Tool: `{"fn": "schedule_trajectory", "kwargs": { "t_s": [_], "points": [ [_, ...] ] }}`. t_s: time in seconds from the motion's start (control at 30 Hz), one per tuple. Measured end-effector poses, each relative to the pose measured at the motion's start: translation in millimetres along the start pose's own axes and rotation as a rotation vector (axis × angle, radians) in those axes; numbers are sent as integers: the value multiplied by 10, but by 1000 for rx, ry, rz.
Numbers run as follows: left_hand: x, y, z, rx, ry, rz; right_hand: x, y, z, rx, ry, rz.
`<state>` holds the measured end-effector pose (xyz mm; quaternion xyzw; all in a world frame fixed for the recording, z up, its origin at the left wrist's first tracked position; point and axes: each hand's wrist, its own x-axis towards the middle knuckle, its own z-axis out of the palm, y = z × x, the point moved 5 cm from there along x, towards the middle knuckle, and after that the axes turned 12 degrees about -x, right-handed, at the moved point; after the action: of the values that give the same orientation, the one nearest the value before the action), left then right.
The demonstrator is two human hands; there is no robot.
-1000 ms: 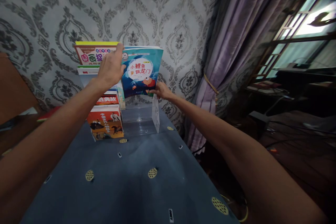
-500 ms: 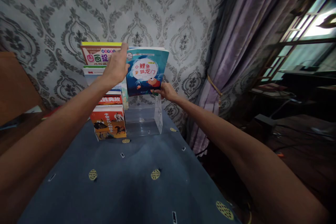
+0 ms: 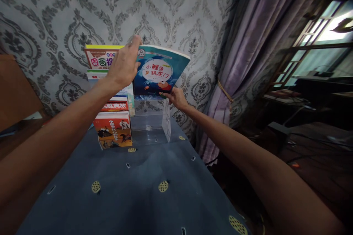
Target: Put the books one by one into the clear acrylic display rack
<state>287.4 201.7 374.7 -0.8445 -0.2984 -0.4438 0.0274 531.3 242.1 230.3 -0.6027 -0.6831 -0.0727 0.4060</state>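
A teal and dark-blue picture book (image 3: pixel 156 77) is held between my two hands above the back right of a clear stepped rack (image 3: pixel 166 125). My left hand (image 3: pixel 124 66) is closed on its upper left edge, thumb towards the cover and other fingers partly hidden. At the lower right corner, my right hand (image 3: pixel 177 98) pinches the book. Its cover faces me, and its right side tilts upward and bends. In the rack's left half stand a brown book with a yellow top edge (image 3: pixel 97 57), a red book (image 3: pixel 114 106) and an orange book (image 3: pixel 114 130), partly behind my left arm.
The rack stands on a dark-blue tablecloth (image 3: pixel 132 191) with yellow patterns. Patterned wallpaper (image 3: pixel 193 44) rises close behind. A tied purple curtain (image 3: pixel 220 110) hangs at the table's right, and a brown cardboard box (image 3: pixel 16 91) stands at the left.
The teal book has moved up and right and tilted, its right side bending more. Both hands have shifted slightly with it and keep their hold.
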Motion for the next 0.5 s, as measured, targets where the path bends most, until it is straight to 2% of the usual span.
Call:
{"fn": "schedule_trajectory", "kwargs": {
  "t_s": [0.17, 0.3, 0.5],
  "points": [
    [4, -4, 23, 51, -36, -22, 2, -13, 3, -46, -97, -1],
    [8, -127, 73, 21, -66, -27, 1, 5, 35, -43, -203, -11],
    [71, -293, 128, 21, -79, -46, 128, 75, 39, -19, -273, -30]
  ]
}}
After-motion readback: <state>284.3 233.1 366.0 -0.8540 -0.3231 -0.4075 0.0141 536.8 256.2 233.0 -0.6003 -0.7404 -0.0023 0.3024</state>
